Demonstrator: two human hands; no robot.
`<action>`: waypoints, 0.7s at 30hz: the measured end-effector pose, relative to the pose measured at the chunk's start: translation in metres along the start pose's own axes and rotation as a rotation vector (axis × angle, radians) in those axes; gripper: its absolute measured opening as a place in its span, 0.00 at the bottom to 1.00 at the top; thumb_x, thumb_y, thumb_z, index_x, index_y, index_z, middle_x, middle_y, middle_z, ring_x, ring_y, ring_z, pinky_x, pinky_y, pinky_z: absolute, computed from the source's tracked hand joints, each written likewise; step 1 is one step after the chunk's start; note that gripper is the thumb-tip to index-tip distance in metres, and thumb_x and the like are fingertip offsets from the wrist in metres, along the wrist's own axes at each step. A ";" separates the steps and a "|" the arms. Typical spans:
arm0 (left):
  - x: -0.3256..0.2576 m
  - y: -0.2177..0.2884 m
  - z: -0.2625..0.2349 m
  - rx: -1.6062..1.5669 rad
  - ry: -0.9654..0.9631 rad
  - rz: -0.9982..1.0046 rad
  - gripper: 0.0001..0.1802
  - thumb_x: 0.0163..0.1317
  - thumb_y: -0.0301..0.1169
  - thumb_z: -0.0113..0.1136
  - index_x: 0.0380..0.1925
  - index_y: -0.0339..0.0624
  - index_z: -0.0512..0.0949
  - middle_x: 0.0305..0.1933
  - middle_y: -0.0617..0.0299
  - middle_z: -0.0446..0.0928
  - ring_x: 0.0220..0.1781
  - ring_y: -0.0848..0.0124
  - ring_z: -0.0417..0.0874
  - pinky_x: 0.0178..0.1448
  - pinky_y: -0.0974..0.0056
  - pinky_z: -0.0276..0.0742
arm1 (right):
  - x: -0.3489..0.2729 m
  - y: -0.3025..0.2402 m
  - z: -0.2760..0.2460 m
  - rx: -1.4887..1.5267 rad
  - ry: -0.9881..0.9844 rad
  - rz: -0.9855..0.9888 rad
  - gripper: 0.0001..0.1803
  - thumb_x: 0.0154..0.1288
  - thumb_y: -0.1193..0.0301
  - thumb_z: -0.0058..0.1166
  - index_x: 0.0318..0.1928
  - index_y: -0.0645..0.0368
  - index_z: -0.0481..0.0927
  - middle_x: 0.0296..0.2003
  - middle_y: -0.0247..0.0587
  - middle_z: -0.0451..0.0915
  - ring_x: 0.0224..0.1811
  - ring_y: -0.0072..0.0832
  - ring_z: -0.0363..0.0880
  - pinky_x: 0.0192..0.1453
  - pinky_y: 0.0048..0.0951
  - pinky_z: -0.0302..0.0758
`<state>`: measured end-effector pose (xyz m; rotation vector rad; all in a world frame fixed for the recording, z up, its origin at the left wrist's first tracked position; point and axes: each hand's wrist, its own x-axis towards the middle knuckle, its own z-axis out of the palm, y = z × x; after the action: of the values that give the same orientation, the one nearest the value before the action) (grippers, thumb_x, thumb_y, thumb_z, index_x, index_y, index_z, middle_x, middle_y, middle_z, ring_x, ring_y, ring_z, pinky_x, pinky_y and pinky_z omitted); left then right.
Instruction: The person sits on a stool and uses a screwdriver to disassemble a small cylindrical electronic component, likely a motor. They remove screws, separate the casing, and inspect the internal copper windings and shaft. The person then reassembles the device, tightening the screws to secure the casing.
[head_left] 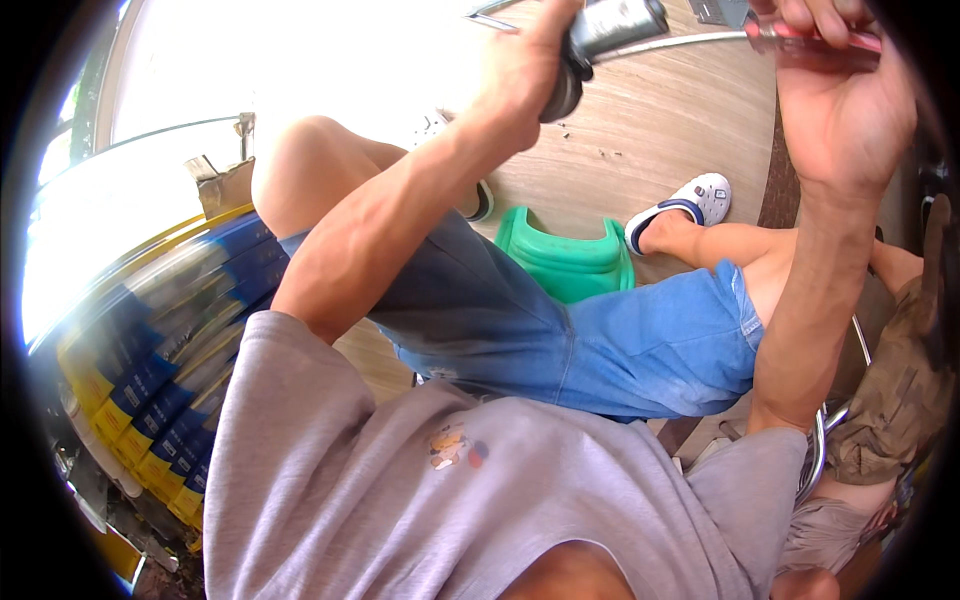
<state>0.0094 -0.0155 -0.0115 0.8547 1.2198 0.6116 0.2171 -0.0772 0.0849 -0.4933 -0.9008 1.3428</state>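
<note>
Above the knees, the left hand (525,65) gripped a grey handlebar grip (610,35) while the right hand (845,95), just beside it, clasped a red-handled screwdriver (815,40).

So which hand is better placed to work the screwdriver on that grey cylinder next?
Probably the right. The right hand already grips the red-handled screwdriver, its shaft pointing toward the grey cylinder. The left hand is wrapped around that cylinder, steadying it, so it isn't free.
</note>
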 end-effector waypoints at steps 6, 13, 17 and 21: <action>0.004 0.011 0.002 -0.108 0.037 -0.002 0.25 0.63 0.55 0.58 0.23 0.44 0.77 0.16 0.62 0.72 0.13 0.72 0.71 0.17 0.67 0.62 | -0.003 -0.002 -0.002 -0.053 0.092 -0.054 0.18 0.72 0.59 0.47 0.25 0.52 0.67 0.20 0.27 0.64 0.27 0.21 0.64 0.47 0.30 0.65; -0.001 0.011 0.010 -0.100 0.006 -0.021 0.24 0.65 0.54 0.56 0.21 0.46 0.76 0.14 0.62 0.71 0.10 0.74 0.68 0.14 0.68 0.57 | -0.005 -0.008 -0.007 -0.108 0.143 -0.077 0.18 0.72 0.59 0.47 0.26 0.52 0.68 0.19 0.26 0.65 0.26 0.20 0.63 0.45 0.30 0.65; -0.002 0.013 0.008 -0.050 -0.041 -0.068 0.23 0.64 0.53 0.57 0.22 0.46 0.76 0.15 0.62 0.72 0.10 0.73 0.68 0.15 0.68 0.57 | -0.003 -0.008 -0.009 -0.125 0.159 -0.079 0.17 0.72 0.58 0.47 0.26 0.52 0.68 0.19 0.26 0.65 0.26 0.20 0.63 0.45 0.29 0.65; -0.004 0.007 0.021 0.020 0.000 0.063 0.23 0.64 0.53 0.57 0.23 0.46 0.77 0.16 0.62 0.73 0.11 0.73 0.68 0.16 0.68 0.58 | -0.001 -0.010 -0.010 -0.156 0.175 -0.077 0.17 0.72 0.58 0.47 0.26 0.53 0.69 0.19 0.26 0.65 0.26 0.19 0.63 0.44 0.29 0.65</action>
<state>0.0286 -0.0197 -0.0016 0.9123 1.2038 0.6510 0.2310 -0.0779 0.0861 -0.6789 -0.8746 1.1460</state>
